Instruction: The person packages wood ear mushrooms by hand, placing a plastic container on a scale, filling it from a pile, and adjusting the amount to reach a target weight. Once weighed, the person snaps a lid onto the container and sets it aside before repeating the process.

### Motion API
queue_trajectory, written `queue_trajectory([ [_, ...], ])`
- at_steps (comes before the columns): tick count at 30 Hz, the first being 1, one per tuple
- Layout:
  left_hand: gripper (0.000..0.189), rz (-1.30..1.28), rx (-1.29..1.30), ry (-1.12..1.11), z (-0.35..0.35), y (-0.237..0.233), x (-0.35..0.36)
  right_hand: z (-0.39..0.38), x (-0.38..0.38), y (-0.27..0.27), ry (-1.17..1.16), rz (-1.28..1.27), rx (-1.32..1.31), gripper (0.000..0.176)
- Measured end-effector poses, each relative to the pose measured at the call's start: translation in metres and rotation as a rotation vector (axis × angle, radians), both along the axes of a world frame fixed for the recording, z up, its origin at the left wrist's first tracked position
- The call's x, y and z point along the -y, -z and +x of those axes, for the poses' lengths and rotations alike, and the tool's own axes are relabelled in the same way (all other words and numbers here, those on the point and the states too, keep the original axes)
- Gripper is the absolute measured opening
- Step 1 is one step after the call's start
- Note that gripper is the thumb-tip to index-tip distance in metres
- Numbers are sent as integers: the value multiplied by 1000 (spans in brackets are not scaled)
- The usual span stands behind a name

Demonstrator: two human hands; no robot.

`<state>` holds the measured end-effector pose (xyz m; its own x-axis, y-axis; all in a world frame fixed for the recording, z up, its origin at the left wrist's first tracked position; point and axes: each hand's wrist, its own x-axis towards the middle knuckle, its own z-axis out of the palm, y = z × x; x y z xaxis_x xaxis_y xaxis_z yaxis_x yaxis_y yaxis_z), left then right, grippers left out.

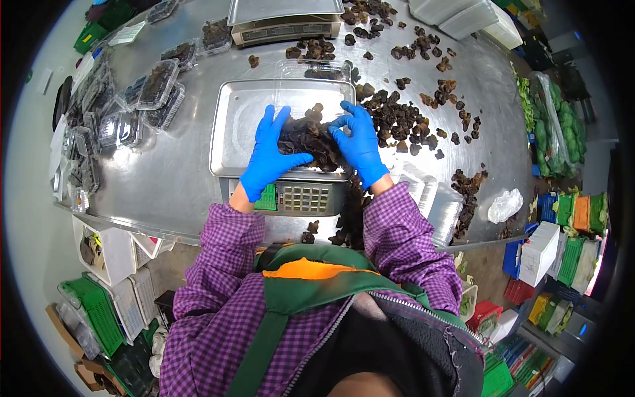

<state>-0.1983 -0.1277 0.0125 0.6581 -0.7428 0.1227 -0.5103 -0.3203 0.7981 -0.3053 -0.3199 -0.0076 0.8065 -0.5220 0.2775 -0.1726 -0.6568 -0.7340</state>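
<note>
A heap of dark brown wood ear mushrooms (309,140) lies in a clear plastic clamshell box on the metal pan (228,126) of a digital scale (305,198). The box's lid (314,68) stands folded back beyond the pan. My left hand (270,153), in a blue glove, rests against the heap's left side, fingers stretched and thumb laid across the mushrooms. On the right side, my blue-gloved right hand (360,140) has its fingers bent in at the heap's edge, pinching mushrooms there. The heap hides most of the box's base.
Loose wood ear mushrooms (397,119) cover the table right of the scale. Filled clear boxes (159,84) are stacked at left. A second scale (286,30) stands at the back. Clear empty boxes (444,215) and a crumpled plastic bag (505,206) lie at right.
</note>
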Motion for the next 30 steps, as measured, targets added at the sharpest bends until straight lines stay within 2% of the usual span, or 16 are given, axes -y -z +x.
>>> queue_trajectory([
  [2, 82, -111, -95, -51, 0, 2, -3, -1, 3, -2, 2, 52, 30, 11],
  [3, 82, -111, -97, -52, 0, 2, -3, -3, 5, -4, 7, 156, 25, 11],
  [5, 55, -156, -28, -120, 0, -2, -4, -7, 6, -12, 11, 262, 16, 11],
  [6, 55, -155, -31, -122, 2, -3, -3, -9, 6, -15, 15, 247, 5, 11],
  [8, 39, -130, 175, -97, 10, -5, 6, -11, 5, -17, 16, 232, -7, 11],
  [9, 39, -130, 174, -99, 14, -8, 12, -11, 3, -17, 13, 130, -17, 11],
  [10, 39, -95, 251, 22, 18, -11, 20, -12, 2, -17, 11, 27, -27, 11],
  [11, 39, -60, 328, 144, 20, -12, 28, -12, 2, -16, 11, 27, -28, 11],
  [12, 39, -60, 327, 145, 23, -12, 35, -12, 1, -15, 7, -22, -33, 11],
  [15, 43, 210, 475, 311, 30, -11, 49, -14, 0, -14, 0, -93, -36, 13],
  [19, 40, 220, 453, 340, 42, -1, 53, -22, -5, -17, 1, -99, -35, 20],
  [21, 35, 92, 287, 289, 44, 7, 50, -26, -7, -19, 13, -84, -35, 22],
  [22, 35, 95, 291, 289, 44, 5, 47, -27, -9, -21, 20, -72, -34, 25],
  [24, 30, -67, 62, 202, 41, 1, 39, -27, -11, -23, 12, -60, -12, 25],
  [27, 28, -127, -27, 162, 38, -15, 25, -26, -15, -32, -6, -30, 27, 26],
  [30, 26, -144, 28, 96, 35, -28, 9, -24, -20, -42, -21, -24, 58, 27],
])
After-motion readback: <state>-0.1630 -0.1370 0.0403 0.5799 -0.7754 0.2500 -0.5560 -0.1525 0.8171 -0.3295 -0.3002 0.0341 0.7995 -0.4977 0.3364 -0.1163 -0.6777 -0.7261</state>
